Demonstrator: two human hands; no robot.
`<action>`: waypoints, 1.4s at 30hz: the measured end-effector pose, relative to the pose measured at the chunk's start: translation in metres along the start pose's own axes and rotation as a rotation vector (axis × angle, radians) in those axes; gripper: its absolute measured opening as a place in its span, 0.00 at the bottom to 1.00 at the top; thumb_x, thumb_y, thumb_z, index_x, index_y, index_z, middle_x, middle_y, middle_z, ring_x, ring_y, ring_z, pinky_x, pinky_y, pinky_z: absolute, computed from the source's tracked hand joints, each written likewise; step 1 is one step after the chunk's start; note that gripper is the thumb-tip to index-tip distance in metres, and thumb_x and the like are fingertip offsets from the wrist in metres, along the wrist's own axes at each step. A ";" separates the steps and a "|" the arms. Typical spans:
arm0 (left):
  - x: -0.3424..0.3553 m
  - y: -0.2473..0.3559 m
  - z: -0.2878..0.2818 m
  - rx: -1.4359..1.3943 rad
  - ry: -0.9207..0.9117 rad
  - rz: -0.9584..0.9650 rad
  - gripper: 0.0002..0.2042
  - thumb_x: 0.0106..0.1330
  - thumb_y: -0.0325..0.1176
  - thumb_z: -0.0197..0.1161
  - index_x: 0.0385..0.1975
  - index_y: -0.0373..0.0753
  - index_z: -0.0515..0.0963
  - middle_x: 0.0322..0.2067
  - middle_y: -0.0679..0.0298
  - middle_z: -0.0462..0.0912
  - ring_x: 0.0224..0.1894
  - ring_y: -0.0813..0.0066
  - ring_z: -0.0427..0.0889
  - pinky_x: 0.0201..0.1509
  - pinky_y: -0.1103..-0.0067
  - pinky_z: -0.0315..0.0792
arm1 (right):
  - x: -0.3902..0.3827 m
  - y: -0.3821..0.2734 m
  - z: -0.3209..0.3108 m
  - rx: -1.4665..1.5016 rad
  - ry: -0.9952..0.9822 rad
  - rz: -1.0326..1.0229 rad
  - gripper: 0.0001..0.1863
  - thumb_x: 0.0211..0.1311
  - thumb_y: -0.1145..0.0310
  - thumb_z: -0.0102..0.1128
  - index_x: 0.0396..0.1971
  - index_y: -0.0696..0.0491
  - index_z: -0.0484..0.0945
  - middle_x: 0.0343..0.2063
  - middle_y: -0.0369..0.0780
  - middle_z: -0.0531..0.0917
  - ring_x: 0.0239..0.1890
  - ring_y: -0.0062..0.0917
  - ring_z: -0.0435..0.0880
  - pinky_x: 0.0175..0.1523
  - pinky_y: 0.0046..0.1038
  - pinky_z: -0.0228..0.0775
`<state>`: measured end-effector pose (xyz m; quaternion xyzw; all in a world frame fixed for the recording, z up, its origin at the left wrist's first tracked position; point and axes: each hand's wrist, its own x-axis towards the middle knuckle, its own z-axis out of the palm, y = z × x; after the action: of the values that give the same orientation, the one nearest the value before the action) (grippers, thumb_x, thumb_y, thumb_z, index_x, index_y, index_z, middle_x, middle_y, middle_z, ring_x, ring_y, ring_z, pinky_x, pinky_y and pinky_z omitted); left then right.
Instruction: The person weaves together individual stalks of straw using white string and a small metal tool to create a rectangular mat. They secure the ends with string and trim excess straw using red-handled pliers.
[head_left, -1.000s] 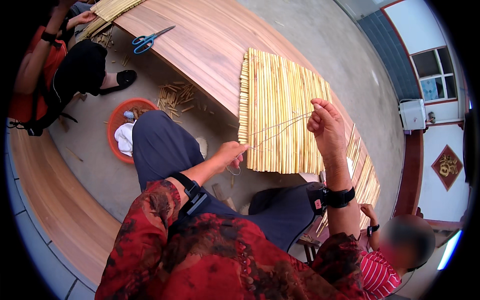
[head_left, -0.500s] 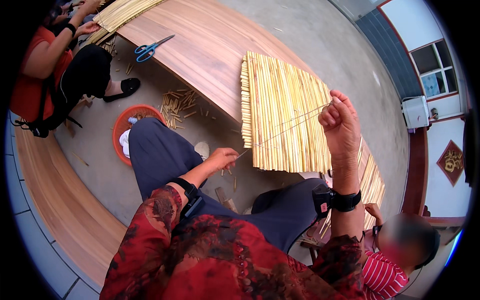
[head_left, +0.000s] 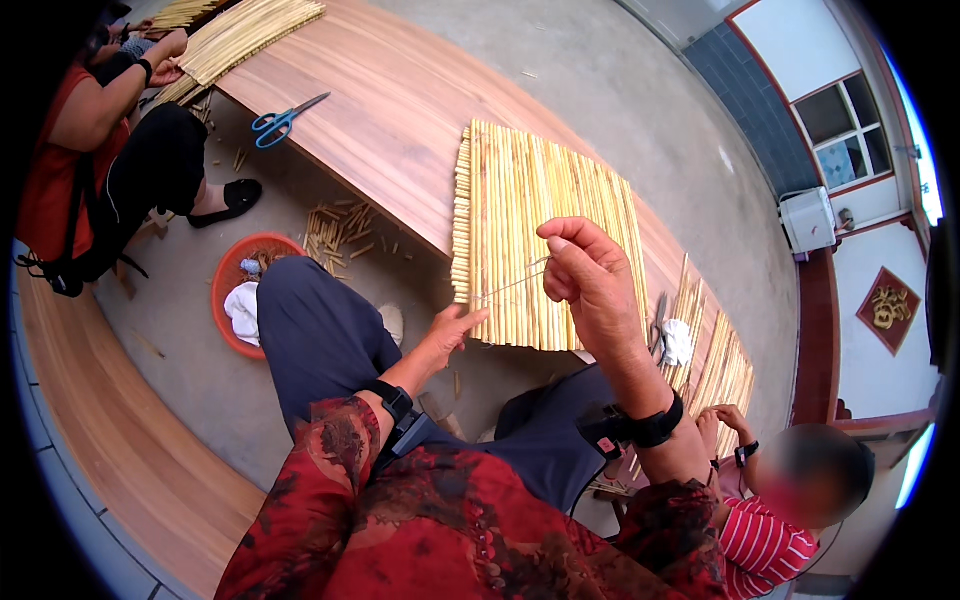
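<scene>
A mat of pale yellow sticks lies on the near edge of the wooden table. My right hand is raised over its middle, closed in a pinch on a thin thread that runs down toward the mat's lower left edge. There my left hand rests with its thumb and fingers at the edge, closed on the thread's lower part, which is small and hard to make out.
Blue scissors lie up-left. Another pair, a white cloth and loose sticks lie right. A red basket and cut sticks are on the floor. Co-workers sit on both sides.
My right hand has moved left and down, closer to my left hand, so less thread stretches between them. My left hand has shifted slightly at the mat's edge.
</scene>
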<state>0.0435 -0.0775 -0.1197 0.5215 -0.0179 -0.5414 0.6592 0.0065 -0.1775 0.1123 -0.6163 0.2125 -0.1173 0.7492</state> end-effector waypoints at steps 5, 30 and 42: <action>0.016 -0.011 -0.008 -0.015 0.064 0.032 0.15 0.53 0.36 0.62 0.38 0.38 0.71 0.23 0.71 0.73 0.19 0.85 0.68 0.21 0.86 0.63 | 0.002 -0.044 -0.006 0.007 0.087 -0.164 0.07 0.58 0.74 0.48 0.35 0.59 0.72 0.13 0.27 0.61 0.15 0.11 0.55 0.21 0.14 0.49; 0.017 -0.020 -0.013 0.092 0.263 0.098 0.09 0.54 0.31 0.60 0.34 0.35 0.73 0.27 0.65 0.76 0.27 0.80 0.74 0.27 0.82 0.69 | -0.001 -0.222 -0.128 -0.072 0.436 -0.747 0.16 0.58 0.74 0.52 0.47 0.60 0.68 0.18 0.34 0.70 0.19 0.14 0.63 0.27 0.15 0.60; 0.016 -0.008 -0.015 0.264 0.461 0.109 0.14 0.48 0.34 0.64 0.31 0.34 0.72 0.25 0.61 0.74 0.29 0.75 0.73 0.32 0.76 0.69 | -0.071 -0.263 -0.159 -0.193 0.155 -0.742 0.15 0.59 0.75 0.50 0.46 0.64 0.69 0.27 0.41 0.77 0.25 0.16 0.73 0.25 0.13 0.66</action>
<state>0.0535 -0.0779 -0.1409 0.7107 0.0343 -0.3650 0.6004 -0.1077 -0.3415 0.3566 -0.7082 0.0412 -0.4058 0.5763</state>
